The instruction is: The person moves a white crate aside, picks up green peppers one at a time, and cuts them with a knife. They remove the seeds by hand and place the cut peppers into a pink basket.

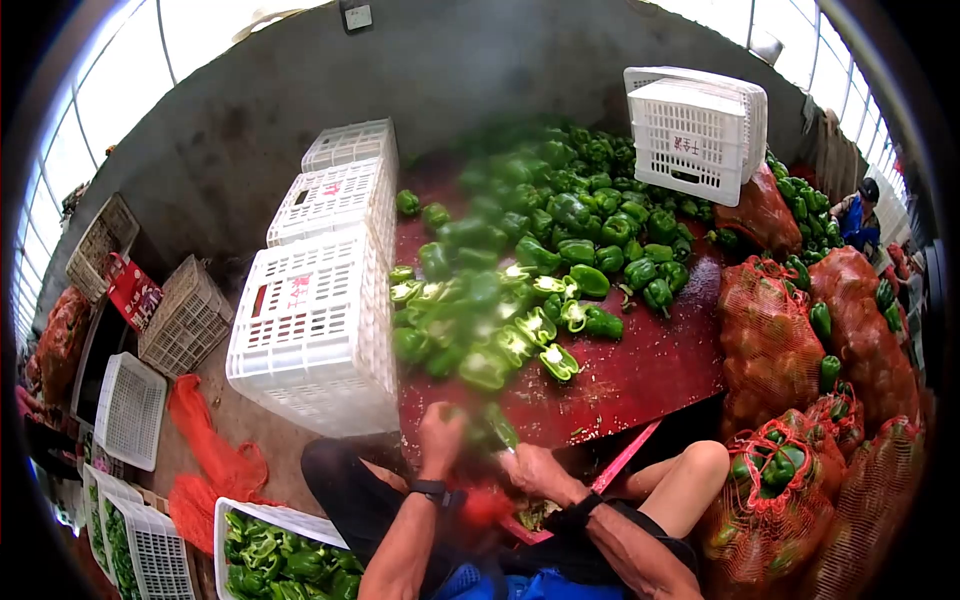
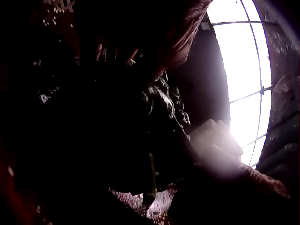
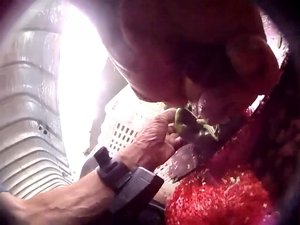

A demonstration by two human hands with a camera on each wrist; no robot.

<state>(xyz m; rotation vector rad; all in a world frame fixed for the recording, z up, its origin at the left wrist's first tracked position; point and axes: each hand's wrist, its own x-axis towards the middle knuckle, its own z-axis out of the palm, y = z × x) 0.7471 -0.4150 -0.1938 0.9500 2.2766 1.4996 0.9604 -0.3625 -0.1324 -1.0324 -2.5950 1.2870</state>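
In the head view my left hand (image 1: 441, 440) is curled at the near edge of the red table (image 1: 640, 375), with a bit of green at its fingertips. My right hand (image 1: 542, 472) is just to its right, its fingertips against a green pepper piece (image 1: 500, 426). The right wrist view has my left hand (image 3: 152, 140) pinching a green pepper (image 3: 187, 124) beside the curled fingers of my right hand (image 3: 201, 56). Whether the right hand also holds a tool is hidden. Cut pepper halves (image 1: 558, 362) lie beyond the hands. The left wrist view is very dark.
Whole peppers (image 1: 590, 215) are heaped at the back of the table. White crates (image 1: 300, 310) are stacked at its left, another white crate (image 1: 690, 140) stands at the back right. Net sacks (image 1: 765, 345) line the right side. A crate of peppers (image 1: 285, 560) is at the lower left.
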